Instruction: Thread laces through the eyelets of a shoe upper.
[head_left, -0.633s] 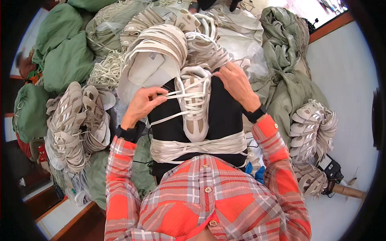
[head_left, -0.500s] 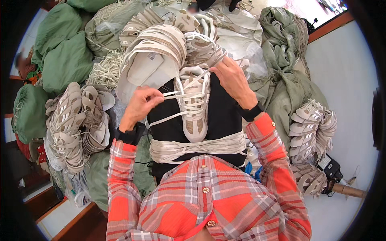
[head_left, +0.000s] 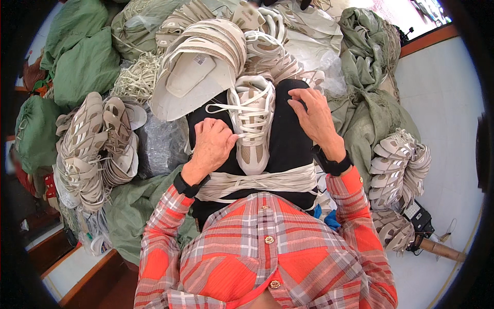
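A beige and white shoe upper [head_left: 252, 154] lies toe toward me between my black-clad thighs. White shoelace [head_left: 252, 119] crosses its front in several rows, and a loose loop sticks out on its left side. My left hand [head_left: 212, 143] is at the upper's left edge, low on the lacing. Its thumb and forefinger pinch the lace where it leaves the lowest rows; the other fingers are curled under. Off to the upper's right, above my thigh, my right hand [head_left: 313, 116] has its fingers apart and holds nothing.
A bundle of pale laces [head_left: 257, 184] stretches across my lap. Stacked shoe uppers [head_left: 216, 44] stand just beyond, with more uppers at left [head_left: 85, 152] and right [head_left: 393, 167]. Green sacks [head_left: 85, 67] and a loose lace heap [head_left: 136, 82] lie at far left.
My right hand has let go of the lace and moved right. My left hand has come down and right to the lower lacing. The long lace end at lower left no longer shows.
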